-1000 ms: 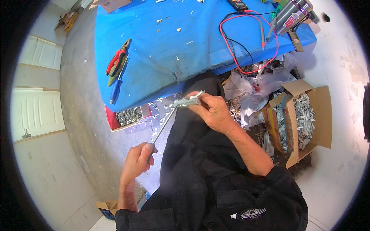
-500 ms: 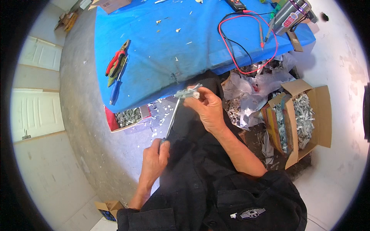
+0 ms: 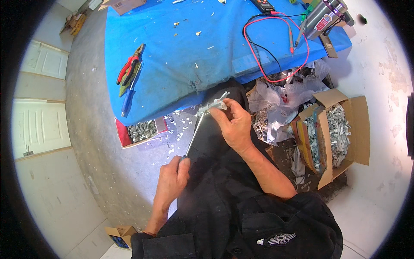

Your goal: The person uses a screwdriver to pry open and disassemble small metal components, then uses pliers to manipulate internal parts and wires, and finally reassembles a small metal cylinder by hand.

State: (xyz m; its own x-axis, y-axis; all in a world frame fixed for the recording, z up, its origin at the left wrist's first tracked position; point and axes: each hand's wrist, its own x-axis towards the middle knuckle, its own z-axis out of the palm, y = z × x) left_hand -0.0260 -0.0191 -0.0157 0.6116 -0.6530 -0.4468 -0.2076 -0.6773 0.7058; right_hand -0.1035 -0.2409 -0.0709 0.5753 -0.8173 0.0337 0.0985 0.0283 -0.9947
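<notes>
In my left hand [image 3: 171, 180] is a screwdriver [image 3: 196, 134], gripped by its handle, the long metal shaft slanting up and to the right. Its tip meets a small greyish-white part [image 3: 211, 106], partly see-through, whose exact kind I cannot make out. My right hand [image 3: 235, 123] pinches that part between thumb and fingers, above my dark trousers and just off the table's near edge. The fingers hide some of it.
On the blue-covered table [image 3: 172, 73] lie red-handled pliers [image 3: 129, 67], a blue-handled screwdriver [image 3: 128, 99], a multimeter [image 3: 262, 5] with leads and a steel flask [image 3: 322, 19]. Below stand a red-sided box [image 3: 125, 134] of small parts and a cardboard box [image 3: 360, 129] of pale strips.
The pale part has been tilted in my right hand, its far end now pointing more up and right. The screwdriver's tip stays against it, and my left hand has hardly moved.
</notes>
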